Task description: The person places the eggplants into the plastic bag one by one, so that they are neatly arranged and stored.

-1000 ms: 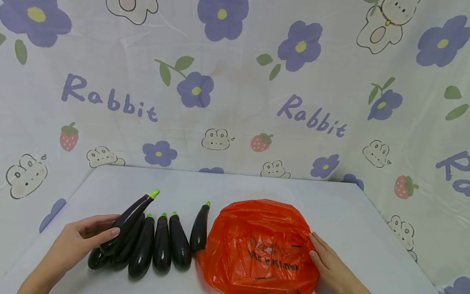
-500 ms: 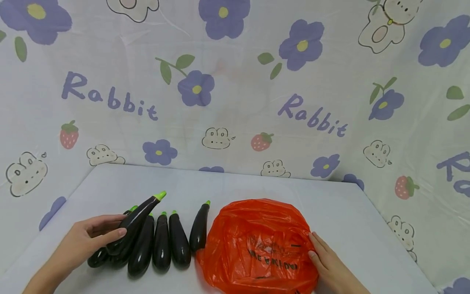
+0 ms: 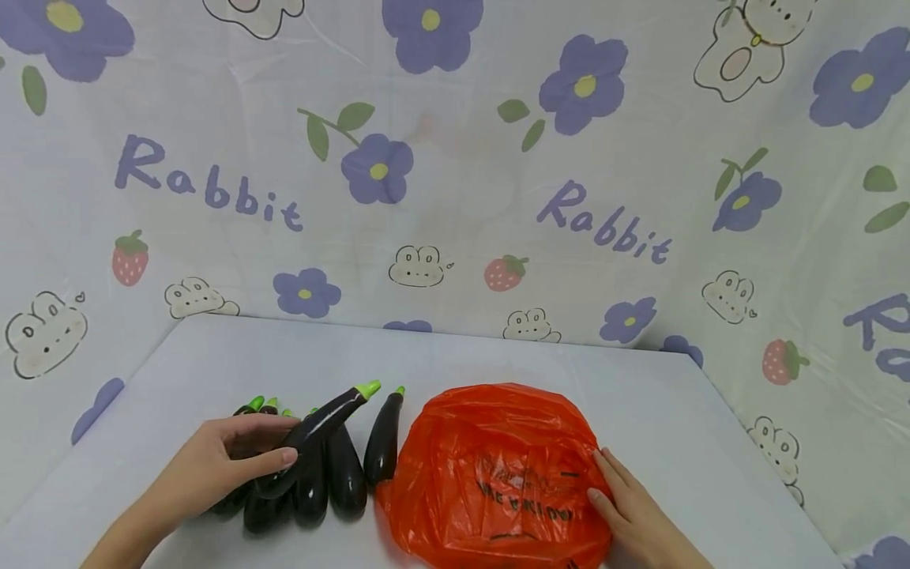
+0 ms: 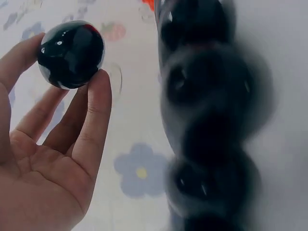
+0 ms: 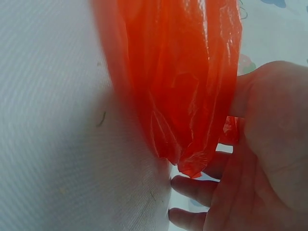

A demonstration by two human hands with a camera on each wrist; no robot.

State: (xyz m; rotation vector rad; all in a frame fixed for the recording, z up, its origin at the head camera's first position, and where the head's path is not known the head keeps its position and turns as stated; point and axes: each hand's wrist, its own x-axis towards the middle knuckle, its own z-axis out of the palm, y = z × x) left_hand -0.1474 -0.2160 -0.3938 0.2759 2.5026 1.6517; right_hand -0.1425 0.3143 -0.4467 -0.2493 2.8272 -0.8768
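My left hand (image 3: 213, 474) pinches a glossy dark eggplant (image 3: 323, 423) between thumb and fingers, its green stem end tilted up toward the back right. In the left wrist view the rounded end of this eggplant (image 4: 72, 55) sits at the fingertips, above the palm. Beneath it several more eggplants (image 3: 346, 482) lie side by side, partly hidden by the hand. A separate eggplant (image 3: 384, 442) lies against the left edge of a red plastic bag (image 3: 512, 466). My right hand (image 3: 633, 506) holds the bag's right edge, thumb on the near side and fingers behind.
The white table (image 3: 711, 442) carries everything. A printed cloth (image 3: 455, 197) with flowers and rabbits hangs behind it and along the sides. Black lettering marks the crinkled top of the bag.
My left hand has carried the eggplant to the right, over the row and closer to the bag. The right hand stays at the bag's edge.
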